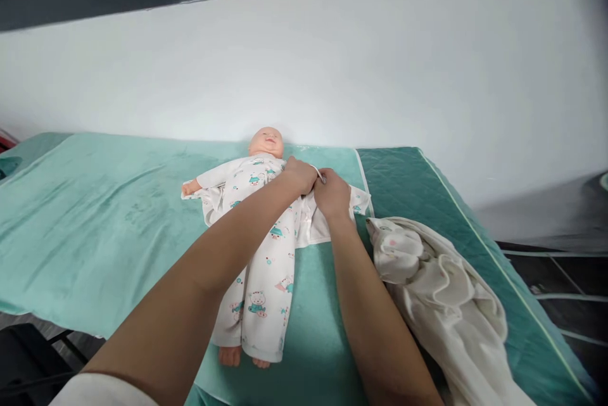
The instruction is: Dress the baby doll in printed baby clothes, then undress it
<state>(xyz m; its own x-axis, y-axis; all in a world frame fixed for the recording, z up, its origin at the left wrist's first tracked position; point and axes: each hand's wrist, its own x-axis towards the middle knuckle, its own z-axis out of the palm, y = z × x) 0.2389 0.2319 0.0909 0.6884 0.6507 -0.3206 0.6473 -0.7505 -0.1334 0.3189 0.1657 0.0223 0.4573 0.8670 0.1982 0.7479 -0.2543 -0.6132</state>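
Note:
A baby doll (266, 141) lies on its back, dressed in white trousers (266, 304) with a printed animal pattern. A white baby shirt (313, 228) is spread open beneath its upper body, and one printed sleeve (360, 201) sticks out to the right. Beside the doll's shoulder, my left hand (300, 176) is closed, with a thin white edge of cloth at its fingers. My right hand (333, 194) pinches white cloth right next to it, the two hands almost touching. The doll's arm on this side is hidden behind my hands; its other arm (191, 187) stretches out to the left.
A light green cover (95, 216) lies over the bed, with a darker green quilted pad (403, 184) at the right. A crumpled cream cloth (441, 292) lies right of my forearm. Behind the bed rises a white wall (304, 70). A black object (28, 355) stands at lower left.

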